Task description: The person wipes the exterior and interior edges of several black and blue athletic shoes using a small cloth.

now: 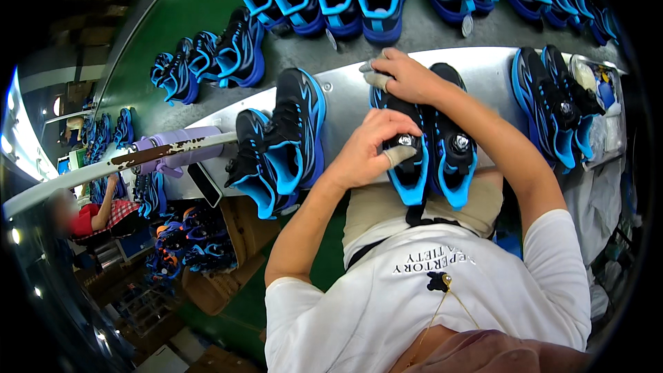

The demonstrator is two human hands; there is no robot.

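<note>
Two black sneakers with bright blue linings lie side by side on the metal bench in front of me, toes pointing away. My left hand point(376, 144) pinches around the black dial point(407, 141) on the tongue of the left sneaker point(409, 185), its thumb wearing a pale finger cot. Over that same sneaker's toe, my right hand point(407, 81) curls its fingers, several of them covered with finger cots. The right sneaker point(449, 124) rests beside it with a dial point(459, 144) on its tongue, touched by neither hand.
Another sneaker pair point(293, 124) stands left on the bench, and one more pair point(552, 103) at right beside a clear bin point(611, 121). Rows of sneakers point(380, 0) line the green surface beyond. A purple bottle point(183, 141) and phone point(205, 184) lie left. A person point(103, 214) works far left.
</note>
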